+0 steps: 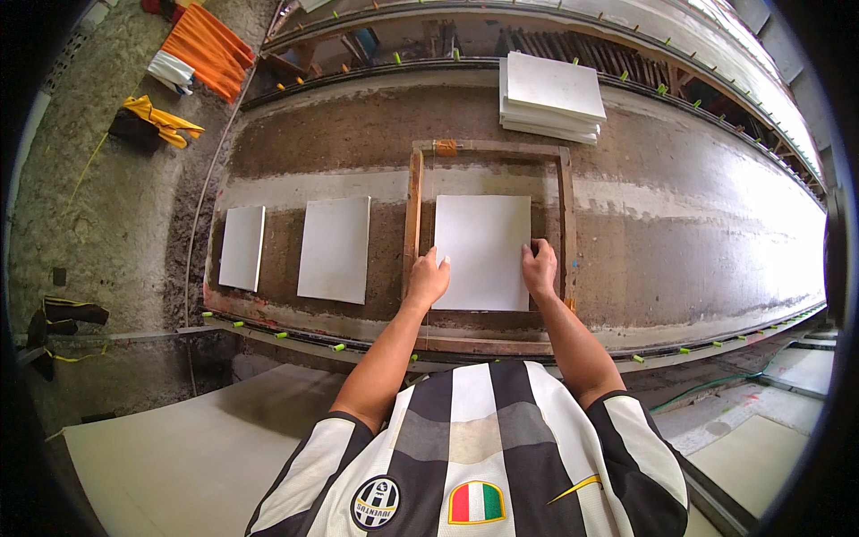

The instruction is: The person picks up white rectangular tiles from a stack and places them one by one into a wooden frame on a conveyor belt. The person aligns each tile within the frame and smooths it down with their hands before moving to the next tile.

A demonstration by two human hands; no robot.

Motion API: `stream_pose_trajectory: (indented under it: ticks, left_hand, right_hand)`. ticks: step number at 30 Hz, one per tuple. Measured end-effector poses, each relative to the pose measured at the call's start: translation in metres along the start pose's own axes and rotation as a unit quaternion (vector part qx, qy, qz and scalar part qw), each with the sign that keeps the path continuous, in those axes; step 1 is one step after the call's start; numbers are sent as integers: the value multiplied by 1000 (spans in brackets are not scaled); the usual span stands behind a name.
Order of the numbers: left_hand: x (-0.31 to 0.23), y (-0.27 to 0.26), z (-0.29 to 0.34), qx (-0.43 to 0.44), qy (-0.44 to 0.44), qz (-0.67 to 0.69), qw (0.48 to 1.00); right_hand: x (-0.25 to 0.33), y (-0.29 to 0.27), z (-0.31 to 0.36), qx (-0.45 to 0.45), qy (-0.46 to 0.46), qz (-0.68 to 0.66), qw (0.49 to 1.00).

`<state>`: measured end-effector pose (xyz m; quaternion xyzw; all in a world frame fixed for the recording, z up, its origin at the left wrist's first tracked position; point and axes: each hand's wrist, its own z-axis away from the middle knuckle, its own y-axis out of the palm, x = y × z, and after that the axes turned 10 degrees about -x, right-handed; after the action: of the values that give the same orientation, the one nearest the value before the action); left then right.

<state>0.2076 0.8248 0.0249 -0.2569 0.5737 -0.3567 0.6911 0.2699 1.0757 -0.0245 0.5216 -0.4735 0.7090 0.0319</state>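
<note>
A white rectangular sheet (483,259) lies on the long stained table, inside a wooden frame (413,201); whether it is one sheet or a stack I cannot tell. My left hand (429,279) grips its left edge, thumb on top. At the opposite edge, my right hand (540,268) is closed with its fingertips on the sheet's side. The frame surrounds the sheet and both hands, and a strip of orange tape (446,148) marks its far bar.
Two white stacks, a nearer one (334,250) and a farther one (242,248), lie to the left. A taller white stack (552,94) stands at the table's far edge. Small green clips (338,347) line the rails. Orange cloth (208,49) and yellow-and-black gloves (163,121) lie at far left.
</note>
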Motion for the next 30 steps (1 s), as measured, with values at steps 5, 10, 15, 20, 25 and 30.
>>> stream_pose_trajectory:
  ticks: [5,10,15,20,25,30]
  left_hand:
    - [-2,-8,8,-36,66,-35,997]
    - [10,1,5,-30,65,10,997]
    - [7,0,3,-2,22,51,998]
    - [8,-1,4,-2,7,43,999]
    - [0,-5,8,9,-10,36,999]
    - [-4,-7,9,24,-15,28,999]
  right_hand:
    - [7,-7,1,2,-10,6,1000]
    - [4,-10,0,11,-24,19,999]
    - [1,-10,-2,26,-7,2,1000]
    - [4,-11,-1,34,5,-12,999]
    - [10,-15,2,36,3,-15,999]
    - [5,-13,4,36,-4,-35,999]
